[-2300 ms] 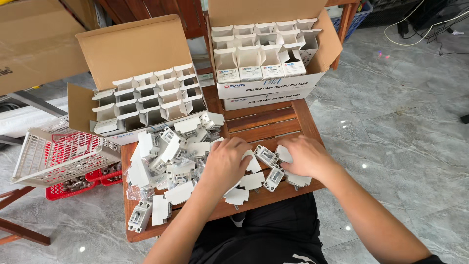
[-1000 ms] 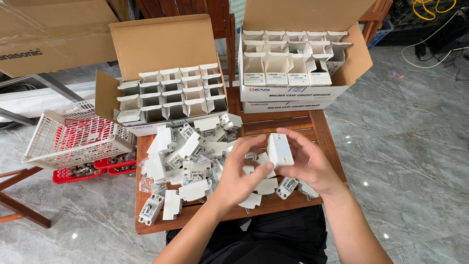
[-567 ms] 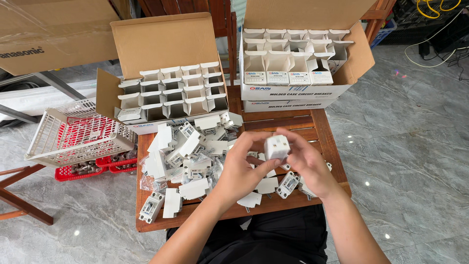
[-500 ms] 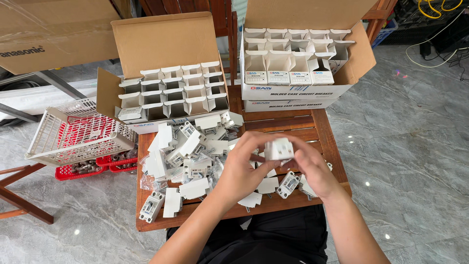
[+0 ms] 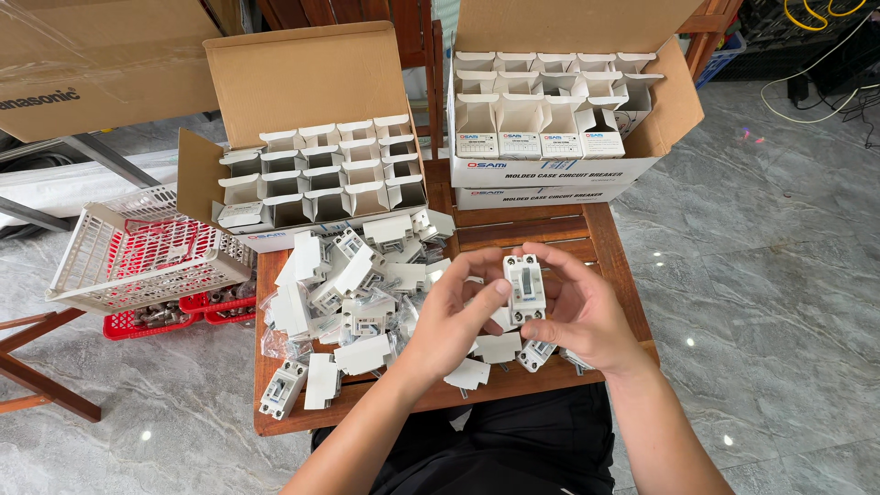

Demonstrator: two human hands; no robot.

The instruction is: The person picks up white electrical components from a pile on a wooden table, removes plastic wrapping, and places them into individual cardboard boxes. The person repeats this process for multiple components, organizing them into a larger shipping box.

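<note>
A small white circuit breaker (image 5: 524,287) is held upright above the wooden table (image 5: 559,229), its face toward me. My left hand (image 5: 456,316) grips it from the left with thumb and fingers, and my right hand (image 5: 579,310) cups it from the right and behind. Below and left of my hands lies a heap of white breakers and plastic covers (image 5: 353,284), some in clear bags. More loose pieces lie under my hands at the table's front edge.
Two open cardboard boxes with rows of small white cartons stand at the back: one left (image 5: 316,179), one right (image 5: 550,128). A white wire basket (image 5: 137,252) over red trays sits left of the table. The floor is grey marble tile.
My hands lifted a breaker off the pile, turned it between them, and now hold it upright facing me. The camera view shifted slightly.
</note>
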